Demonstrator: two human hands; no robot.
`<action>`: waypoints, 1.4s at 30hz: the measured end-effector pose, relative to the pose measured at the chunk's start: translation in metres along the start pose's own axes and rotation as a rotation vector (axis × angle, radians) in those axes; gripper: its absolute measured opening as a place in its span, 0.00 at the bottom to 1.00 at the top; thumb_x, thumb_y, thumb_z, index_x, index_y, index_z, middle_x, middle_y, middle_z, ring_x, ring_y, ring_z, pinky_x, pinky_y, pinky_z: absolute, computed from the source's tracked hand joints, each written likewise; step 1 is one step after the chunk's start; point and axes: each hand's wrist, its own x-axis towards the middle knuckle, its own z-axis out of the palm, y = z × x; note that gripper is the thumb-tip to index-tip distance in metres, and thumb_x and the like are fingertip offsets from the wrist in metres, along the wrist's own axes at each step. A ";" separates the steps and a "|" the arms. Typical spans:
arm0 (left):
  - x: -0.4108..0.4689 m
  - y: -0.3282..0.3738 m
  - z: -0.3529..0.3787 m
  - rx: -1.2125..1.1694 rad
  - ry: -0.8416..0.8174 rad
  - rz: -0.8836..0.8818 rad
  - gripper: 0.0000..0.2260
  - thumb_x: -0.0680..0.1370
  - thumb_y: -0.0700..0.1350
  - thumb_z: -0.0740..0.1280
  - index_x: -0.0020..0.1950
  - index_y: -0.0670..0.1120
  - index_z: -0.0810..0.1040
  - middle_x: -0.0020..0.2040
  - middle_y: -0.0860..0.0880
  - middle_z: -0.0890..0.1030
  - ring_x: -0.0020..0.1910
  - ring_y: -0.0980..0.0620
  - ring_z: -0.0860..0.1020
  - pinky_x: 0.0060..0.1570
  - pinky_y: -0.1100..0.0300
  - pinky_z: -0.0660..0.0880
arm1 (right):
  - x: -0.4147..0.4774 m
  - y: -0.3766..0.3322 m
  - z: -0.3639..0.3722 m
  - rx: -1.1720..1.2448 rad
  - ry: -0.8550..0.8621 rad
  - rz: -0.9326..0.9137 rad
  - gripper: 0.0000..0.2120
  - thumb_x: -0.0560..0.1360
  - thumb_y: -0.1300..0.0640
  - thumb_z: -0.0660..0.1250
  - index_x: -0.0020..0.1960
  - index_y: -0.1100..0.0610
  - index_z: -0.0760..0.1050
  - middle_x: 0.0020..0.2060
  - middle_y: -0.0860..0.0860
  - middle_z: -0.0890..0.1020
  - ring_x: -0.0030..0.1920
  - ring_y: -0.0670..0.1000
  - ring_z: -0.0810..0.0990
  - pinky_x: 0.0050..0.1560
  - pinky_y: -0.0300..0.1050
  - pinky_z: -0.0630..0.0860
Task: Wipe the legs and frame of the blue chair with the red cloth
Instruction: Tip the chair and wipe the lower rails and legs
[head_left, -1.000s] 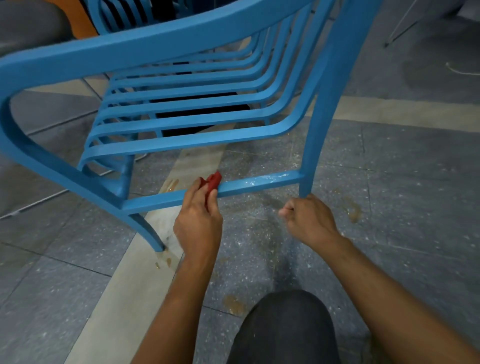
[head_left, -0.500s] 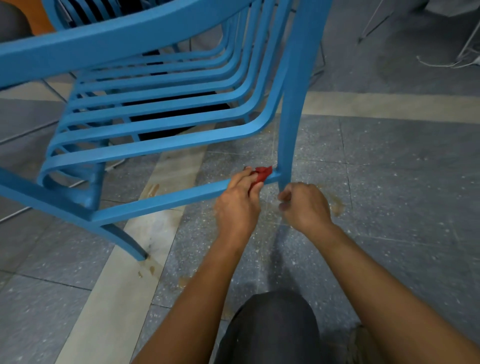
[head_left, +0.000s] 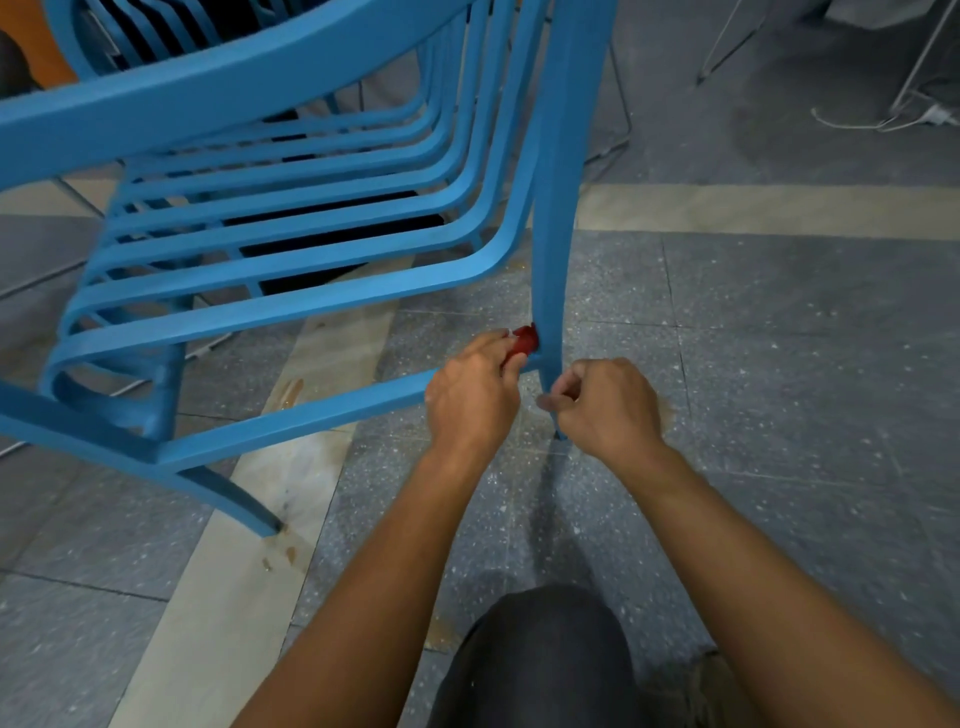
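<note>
A blue slatted chair (head_left: 291, 254) fills the upper left, seen from low beside it. Its low side rail (head_left: 291, 423) runs from a near leg (head_left: 234, 501) at the left to an upright leg (head_left: 553, 234) at centre. My left hand (head_left: 472, 397) is closed on a small red cloth (head_left: 524, 339), pressing it where the rail meets the upright leg; only a bit of cloth shows past my fingers. My right hand (head_left: 605, 408) is curled around the foot of that same leg, just right of the left hand.
The floor is grey speckled tile with a pale strip (head_left: 228, 587) carrying brown stains under the chair. My dark-trousered knee (head_left: 540, 660) sits at the bottom centre. Thin metal legs and a white cable (head_left: 883, 122) lie at the far right.
My left hand has slid the red cloth rightward along the low rail until it reached the upright leg. My right hand has closed in on that leg's foot.
</note>
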 end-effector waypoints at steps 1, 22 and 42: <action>-0.002 0.003 0.004 0.015 0.007 0.007 0.12 0.83 0.51 0.68 0.64 0.53 0.85 0.63 0.56 0.84 0.53 0.48 0.84 0.48 0.53 0.78 | -0.001 0.000 0.000 -0.011 -0.002 -0.014 0.18 0.73 0.42 0.78 0.31 0.44 0.73 0.39 0.46 0.86 0.49 0.52 0.83 0.50 0.51 0.82; -0.015 -0.011 -0.021 -0.005 0.087 -0.017 0.12 0.83 0.52 0.69 0.66 0.57 0.84 0.74 0.54 0.78 0.59 0.48 0.84 0.55 0.51 0.81 | 0.004 0.005 -0.013 -0.063 -0.003 -0.011 0.14 0.73 0.43 0.78 0.36 0.47 0.76 0.33 0.41 0.82 0.34 0.43 0.79 0.33 0.41 0.71; -0.098 -0.124 -0.104 -0.009 0.246 -0.106 0.11 0.82 0.50 0.71 0.64 0.53 0.85 0.72 0.55 0.80 0.61 0.57 0.82 0.58 0.60 0.81 | -0.032 -0.074 0.010 0.107 0.186 -0.350 0.07 0.78 0.49 0.73 0.51 0.52 0.81 0.45 0.49 0.87 0.46 0.56 0.85 0.46 0.49 0.78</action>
